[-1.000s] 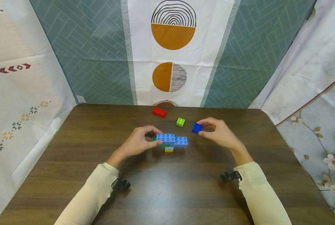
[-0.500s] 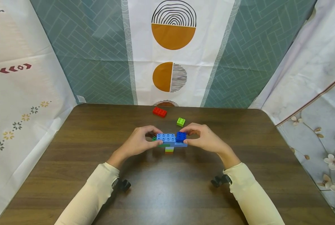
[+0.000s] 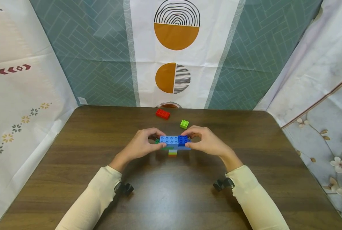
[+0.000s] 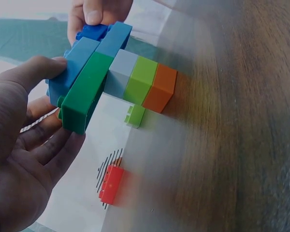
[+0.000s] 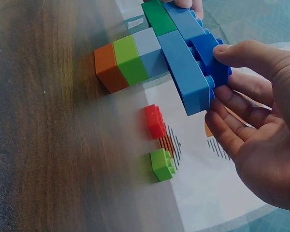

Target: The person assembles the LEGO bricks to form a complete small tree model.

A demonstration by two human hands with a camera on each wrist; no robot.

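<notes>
At the table's middle stands a structure of toy building bricks: orange point(image 4: 160, 88), lime point(image 4: 141, 81) and pale grey-blue point(image 4: 121, 72) form a column. Across its top lie a green brick point(image 4: 87, 89) and a blue brick point(image 5: 186, 72), with a light blue brick point(image 3: 169, 140) above. My left hand point(image 3: 143, 144) grips the light blue brick's left end between thumb and fingers. My right hand point(image 3: 206, 142) pinches a dark blue brick point(image 3: 183, 140) beside the light blue one, over the lower blue brick. In the right wrist view a stud shows in a gap beneath it.
A red brick point(image 3: 163, 113) lies near the back edge of the wooden table point(image 3: 171, 198). A small loose lime brick point(image 3: 184, 124) sits just behind the structure. Patterned cloths point(image 3: 102, 64) hang behind and at both sides.
My right hand has moved left with the dark blue brick, from right of the structure to over the lower blue brick, then against the light blue one. My left hand has kept its grip.
</notes>
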